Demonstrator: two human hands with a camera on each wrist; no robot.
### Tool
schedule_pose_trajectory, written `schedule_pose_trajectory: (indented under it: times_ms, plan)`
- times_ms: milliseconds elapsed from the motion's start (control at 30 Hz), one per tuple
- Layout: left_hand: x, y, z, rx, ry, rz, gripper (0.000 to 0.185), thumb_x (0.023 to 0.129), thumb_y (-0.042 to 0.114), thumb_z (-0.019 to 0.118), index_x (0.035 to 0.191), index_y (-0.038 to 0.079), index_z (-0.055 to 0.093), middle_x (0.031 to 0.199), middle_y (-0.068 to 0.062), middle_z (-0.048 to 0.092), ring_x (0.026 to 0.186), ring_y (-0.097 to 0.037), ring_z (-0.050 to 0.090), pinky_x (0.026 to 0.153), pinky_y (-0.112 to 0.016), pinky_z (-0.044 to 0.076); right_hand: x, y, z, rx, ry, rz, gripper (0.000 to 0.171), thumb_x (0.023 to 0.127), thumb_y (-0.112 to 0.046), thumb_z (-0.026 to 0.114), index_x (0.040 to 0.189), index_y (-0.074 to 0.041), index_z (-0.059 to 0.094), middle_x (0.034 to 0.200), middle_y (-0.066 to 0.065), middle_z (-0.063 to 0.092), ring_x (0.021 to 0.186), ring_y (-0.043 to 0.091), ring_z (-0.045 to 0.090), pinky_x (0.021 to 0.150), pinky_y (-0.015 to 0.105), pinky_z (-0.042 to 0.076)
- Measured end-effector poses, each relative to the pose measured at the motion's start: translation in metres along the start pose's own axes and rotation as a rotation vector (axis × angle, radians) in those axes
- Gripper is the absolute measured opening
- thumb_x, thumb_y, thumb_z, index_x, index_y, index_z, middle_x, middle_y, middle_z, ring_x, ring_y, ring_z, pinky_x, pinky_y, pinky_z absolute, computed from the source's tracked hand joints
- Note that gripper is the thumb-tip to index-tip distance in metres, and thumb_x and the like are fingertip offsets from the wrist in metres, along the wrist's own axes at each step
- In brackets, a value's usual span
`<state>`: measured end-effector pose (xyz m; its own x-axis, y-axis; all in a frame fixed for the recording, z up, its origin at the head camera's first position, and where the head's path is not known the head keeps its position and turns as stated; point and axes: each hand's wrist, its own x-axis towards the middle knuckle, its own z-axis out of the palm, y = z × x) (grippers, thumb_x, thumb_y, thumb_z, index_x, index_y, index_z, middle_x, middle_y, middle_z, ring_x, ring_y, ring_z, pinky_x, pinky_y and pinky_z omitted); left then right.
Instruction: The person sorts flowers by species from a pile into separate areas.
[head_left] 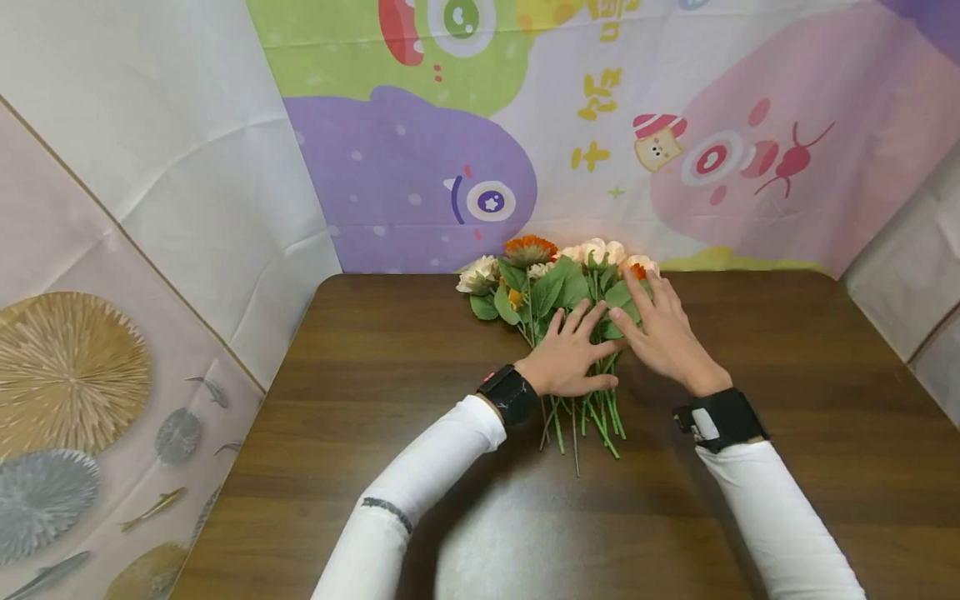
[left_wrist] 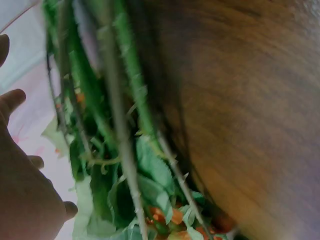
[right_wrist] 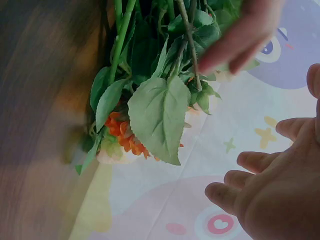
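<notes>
Left hand (head_left: 568, 360), in my head view, spreads over flower stems (head_left: 602, 423); right hand (head_left: 667, 333), splayed too, is beside leaves (head_left: 576, 285); both grip nothing. The bouquet (head_left: 547, 290) lies near the far edge of the wooden table (head_left: 405, 358). Left wrist view: thin, knobbly stems, probably light, stiff; I'd grip there. Right wrist view: veined leaf (right_wrist: 157, 112), ruffled orange petals (right_wrist: 120, 127), likely soft.

a curtained nook: cartoon cloth (head_left: 577, 192) hangs behind a brown table (head_left: 390, 358).
</notes>
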<state>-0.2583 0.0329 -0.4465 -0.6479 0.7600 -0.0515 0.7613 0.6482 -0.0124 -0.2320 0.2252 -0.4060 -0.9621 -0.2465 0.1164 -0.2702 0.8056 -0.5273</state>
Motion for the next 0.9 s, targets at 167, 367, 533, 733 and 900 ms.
schedule_pose_trajectory:
  times_ms: [167, 367, 533, 733, 900]
  plan:
    - [0.010, 0.004, 0.008, 0.027, -0.051, -0.011, 0.067, 0.097, 0.069, 0.034, 0.157, 0.042, 0.020, 0.166, -0.012, -0.009, 0.152, -0.035, -0.008, 0.119, -0.058, 0.011, -0.001, 0.000, 0.003, 0.021, 0.004, 0.002, 0.072, 0.105, -0.052, 0.033, 0.161, -0.020, 0.000, 0.163, 0.024, -0.008, 0.148, 0.047, -0.012, 0.106, 0.078, 0.007]
    - [0.016, 0.005, 0.015, 0.004, -0.069, -0.040, 0.069, 0.097, 0.070, 0.034, 0.157, 0.041, 0.019, 0.166, -0.012, -0.008, 0.152, -0.034, -0.008, 0.119, -0.058, 0.010, -0.001, -0.002, 0.006, 0.033, 0.001, -0.004, 0.072, 0.105, -0.051, 0.034, 0.161, -0.019, 0.001, 0.163, 0.024, -0.008, 0.148, 0.047, -0.012, 0.106, 0.078, 0.006]
    - [0.016, 0.006, 0.019, 0.036, -0.072, -0.049, 0.069, 0.097, 0.070, 0.034, 0.157, 0.041, 0.018, 0.166, -0.012, -0.010, 0.152, -0.034, -0.008, 0.119, -0.057, 0.010, -0.002, -0.004, 0.005, 0.046, 0.016, -0.011, 0.071, 0.106, -0.050, 0.034, 0.161, -0.020, 0.000, 0.163, 0.025, -0.006, 0.148, 0.047, -0.012, 0.105, 0.079, 0.007]
    - [0.017, 0.007, 0.023, 0.050, -0.067, -0.084, 0.066, 0.097, 0.068, 0.035, 0.154, 0.036, 0.033, 0.166, -0.010, -0.006, 0.152, -0.033, -0.005, 0.119, -0.056, 0.012, -0.004, -0.008, 0.003, 0.103, 0.056, -0.030, 0.071, 0.105, -0.050, 0.035, 0.161, -0.021, 0.001, 0.163, 0.025, -0.005, 0.148, 0.046, -0.012, 0.105, 0.079, 0.006]
    - [0.020, 0.005, 0.025, 0.040, -0.075, -0.103, 0.065, 0.097, 0.070, 0.033, 0.152, 0.034, 0.038, 0.167, -0.008, -0.008, 0.152, -0.031, -0.005, 0.119, -0.056, 0.012, -0.008, -0.011, 0.002, 0.162, 0.108, -0.062, 0.070, 0.106, -0.047, 0.038, 0.161, -0.019, 0.004, 0.163, 0.024, -0.004, 0.148, 0.048, -0.009, 0.107, 0.077, 0.005]
